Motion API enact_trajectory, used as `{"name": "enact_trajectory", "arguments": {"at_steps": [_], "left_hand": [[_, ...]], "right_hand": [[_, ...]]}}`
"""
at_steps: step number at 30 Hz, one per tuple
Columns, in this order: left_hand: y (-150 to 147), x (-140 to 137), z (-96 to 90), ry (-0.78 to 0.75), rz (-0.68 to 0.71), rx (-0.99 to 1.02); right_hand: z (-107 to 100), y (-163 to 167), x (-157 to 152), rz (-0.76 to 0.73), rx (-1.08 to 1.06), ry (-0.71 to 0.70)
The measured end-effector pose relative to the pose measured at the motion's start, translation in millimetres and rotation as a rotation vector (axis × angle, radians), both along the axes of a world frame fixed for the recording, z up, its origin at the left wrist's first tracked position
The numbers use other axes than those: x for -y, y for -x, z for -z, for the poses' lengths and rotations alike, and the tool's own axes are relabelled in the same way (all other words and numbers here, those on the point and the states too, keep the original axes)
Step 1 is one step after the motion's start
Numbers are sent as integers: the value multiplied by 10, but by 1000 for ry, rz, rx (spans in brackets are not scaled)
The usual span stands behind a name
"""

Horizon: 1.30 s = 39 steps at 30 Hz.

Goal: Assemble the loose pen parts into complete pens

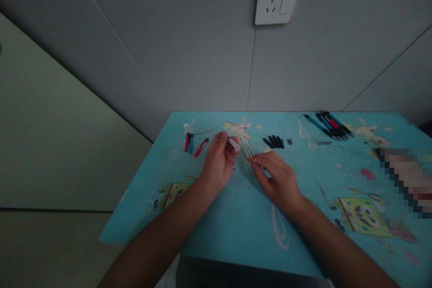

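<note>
Pinching a small white piece (234, 144), the left hand (218, 162) is right there, just left of the thin white rods (245, 143)! And the right hand (275, 175), on the near side of the rods, has thumb and forefinger drawn narrow on their lower ends — how many it grips, I cannot tell. The rods fan out over the blue tabletop (232, 229). Just right of them sit short black tubes (274, 141); well off to their right, a cluster of pens (332, 126). Left of the rods — red barrels (201, 147) and a blue barrel (191, 143).
</note>
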<state>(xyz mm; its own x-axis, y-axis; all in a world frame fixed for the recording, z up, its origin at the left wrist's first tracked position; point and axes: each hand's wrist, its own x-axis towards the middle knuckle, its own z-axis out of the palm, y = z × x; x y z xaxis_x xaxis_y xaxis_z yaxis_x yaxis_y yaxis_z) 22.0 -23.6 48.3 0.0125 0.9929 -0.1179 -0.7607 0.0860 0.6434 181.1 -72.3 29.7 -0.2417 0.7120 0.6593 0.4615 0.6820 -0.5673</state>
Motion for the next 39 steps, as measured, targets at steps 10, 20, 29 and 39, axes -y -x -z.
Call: {"name": "enact_trajectory", "arguments": {"at_steps": [10,20,29,39], "left_hand": [[353,-60,-9,-312,-313,-640],[16,-91,282,168,129,-79],[-124,56,379,25,198,-108],[-173,94,443,9,140,-141]], "right_hand": [[64,63,17,47,74,106],[34,9,-15,113,-38,3],[10,-1,11,75,-61,3],[25,-38,9,131,90,19]]}}
